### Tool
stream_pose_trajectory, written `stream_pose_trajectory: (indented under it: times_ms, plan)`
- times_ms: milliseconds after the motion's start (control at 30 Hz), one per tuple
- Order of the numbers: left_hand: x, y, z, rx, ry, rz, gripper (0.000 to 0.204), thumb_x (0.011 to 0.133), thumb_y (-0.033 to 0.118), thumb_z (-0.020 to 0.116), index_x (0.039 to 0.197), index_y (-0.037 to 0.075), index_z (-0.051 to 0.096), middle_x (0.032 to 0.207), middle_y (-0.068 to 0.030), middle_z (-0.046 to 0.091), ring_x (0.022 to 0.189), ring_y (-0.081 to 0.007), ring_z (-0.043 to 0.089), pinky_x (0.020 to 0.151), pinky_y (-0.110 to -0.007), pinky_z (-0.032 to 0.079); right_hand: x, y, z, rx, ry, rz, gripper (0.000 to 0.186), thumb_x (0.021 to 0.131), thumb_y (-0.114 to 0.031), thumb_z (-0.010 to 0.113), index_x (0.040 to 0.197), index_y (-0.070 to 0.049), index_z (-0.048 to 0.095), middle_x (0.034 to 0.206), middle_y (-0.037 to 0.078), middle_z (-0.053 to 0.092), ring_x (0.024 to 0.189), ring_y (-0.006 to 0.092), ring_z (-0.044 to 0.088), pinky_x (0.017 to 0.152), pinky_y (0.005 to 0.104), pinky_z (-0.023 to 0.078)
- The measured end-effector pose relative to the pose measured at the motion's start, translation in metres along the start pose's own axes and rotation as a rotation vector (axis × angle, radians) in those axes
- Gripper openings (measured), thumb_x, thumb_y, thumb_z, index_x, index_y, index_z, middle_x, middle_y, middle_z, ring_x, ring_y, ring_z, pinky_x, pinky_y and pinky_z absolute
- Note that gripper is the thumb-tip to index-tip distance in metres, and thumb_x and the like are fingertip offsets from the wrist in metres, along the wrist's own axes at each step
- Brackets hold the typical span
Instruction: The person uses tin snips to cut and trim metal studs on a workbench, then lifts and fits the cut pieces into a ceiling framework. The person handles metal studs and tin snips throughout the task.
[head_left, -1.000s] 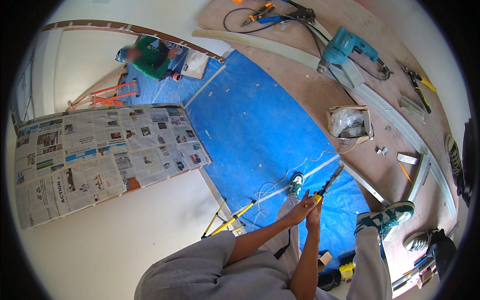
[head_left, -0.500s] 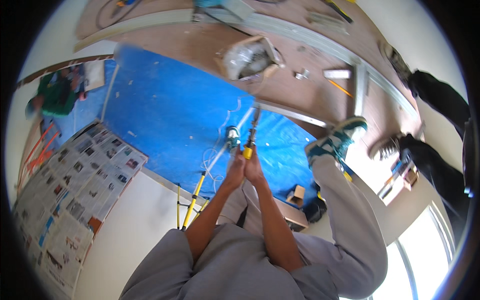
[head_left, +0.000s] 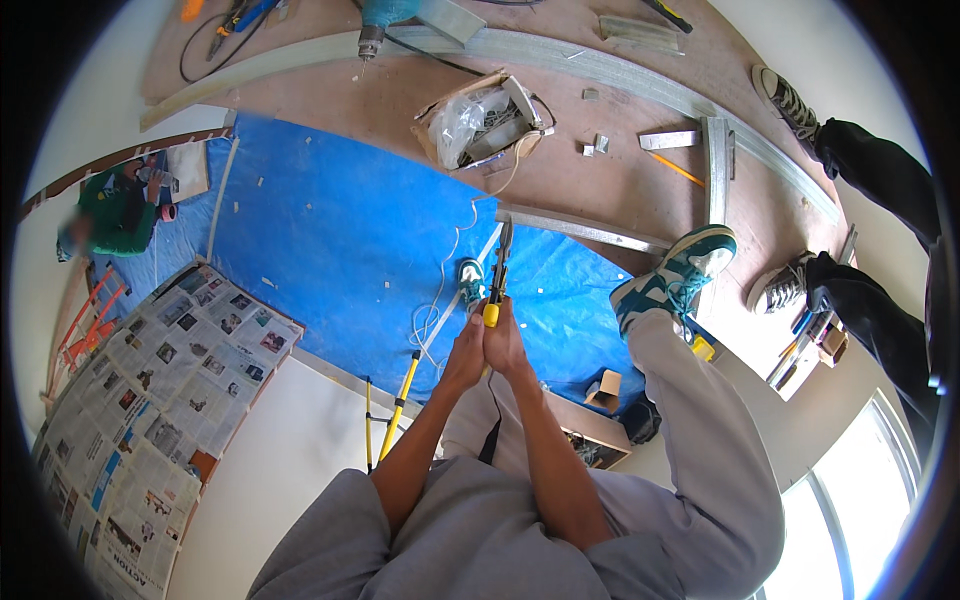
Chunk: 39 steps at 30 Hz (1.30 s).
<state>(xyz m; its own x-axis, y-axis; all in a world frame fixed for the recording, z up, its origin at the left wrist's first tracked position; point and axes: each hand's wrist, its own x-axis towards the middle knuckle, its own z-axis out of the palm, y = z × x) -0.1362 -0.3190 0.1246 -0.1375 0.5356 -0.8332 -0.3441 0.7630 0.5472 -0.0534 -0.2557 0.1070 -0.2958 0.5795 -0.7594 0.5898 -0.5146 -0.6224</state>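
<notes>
- The blue sheet [head_left: 330, 220] lies ahead of the person; one second ago the view was turned another way, and now the hands appear near its middle.
- The panel covered by newspaper [head_left: 170, 380] has shifted to the lower left of the view, and its edge is more slanted.
- The other person's black-trousered legs [head_left: 870, 300], at the right, are seen more fully than before.
- The metal channel [head_left: 590, 232] has one end next to the tool's tip in the view; whether they touch, I cannot tell.
- The carton [head_left: 520, 100], with clear plastic inside, now stands almost ahead of the hands; earlier it was more to the right.
- The left hand [head_left: 467, 350] and right hand [head_left: 505, 345] are close together, fingers closed around the yellow grip.
- The hand tool [head_left: 498, 272] is between both palms, above the sheet. Before, it leaned to the right; now it points almost straight ahead. I judge that the work is at aiming or handling this tool; whether its jaws hold something, I cannot tell.
- Small metal pieces [head_left: 597, 146] lie apart from the hands, untouched.
</notes>
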Motion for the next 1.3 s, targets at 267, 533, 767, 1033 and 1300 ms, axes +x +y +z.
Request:
stream_pose_trajectory:
  times_ms: [267, 533, 767, 1033, 1300]
  plan:
    - [0.004, -0.030, -0.001, -0.231, -0.072, 0.057, 0.079, 0.110, 0.055, 0.032, 0.163, -0.001, 0.016, 0.169, -0.0192, 0.020, 0.158, -0.0285, 0.015, 0.126, -0.036, 0.016, 0.001, -0.002, -0.001, 0.093, -0.005, -0.025, 0.053, 0.088, -0.032, 0.067, 0.117, 0.005, 0.042, 0.103, 0.032, 0.061, 0.099, 0.0540, 0.060, 0.084, 0.0548, 0.048]
    - [-0.003, -0.019, 0.004, 0.032, -0.026, 0.135, 0.086, 0.104, 0.055, 0.048, 0.162, 0.000, 0.017, 0.160, -0.0244, 0.036, 0.149, -0.0347, 0.034, 0.118, -0.039, 0.032, 0.006, 0.009, -0.007, -0.037, -0.053, -0.044, 0.048, 0.088, -0.030, 0.066, 0.117, 0.001, 0.044, 0.099, 0.023, 0.064, 0.088, 0.0370, 0.065, 0.077, 0.0461, 0.053]
    - [-0.013, 0.016, -0.001, 0.248, 0.054, 0.057, 0.074, 0.102, 0.055, 0.051, 0.157, 0.008, 0.033, 0.131, -0.0275, 0.064, 0.126, -0.0438, 0.060, 0.100, -0.044, 0.049, 0.005, 0.010, -0.007, 0.027, -0.059, -0.130, 0.043, 0.090, -0.030, 0.065, 0.113, 0.002, 0.048, 0.095, 0.022, 0.065, 0.085, 0.0371, 0.067, 0.074, 0.0458, 0.053]
    - [-0.006, -0.005, 0.001, 0.126, 0.025, 0.145, 0.071, 0.104, 0.052, 0.049, 0.153, 0.004, 0.036, 0.130, -0.0277, 0.063, 0.127, -0.0418, 0.060, 0.101, -0.042, 0.048, 0.003, -0.006, -0.016, -0.008, -0.082, -0.108, 0.048, 0.085, -0.035, 0.070, 0.108, 0.004, 0.051, 0.092, 0.023, 0.065, 0.083, 0.0355, 0.067, 0.072, 0.0448, 0.053]
    - [-0.003, -0.020, -0.004, -0.050, -0.093, 0.223, 0.099, 0.103, 0.061, 0.049, 0.164, 0.006, -0.007, 0.162, -0.0191, 0.032, 0.146, -0.0336, 0.039, 0.116, -0.039, 0.036, 0.002, -0.014, -0.013, 0.019, -0.048, -0.012, 0.057, 0.081, -0.038, 0.071, 0.112, 0.005, 0.050, 0.094, 0.025, 0.064, 0.086, 0.0397, 0.064, 0.077, 0.0472, 0.052]
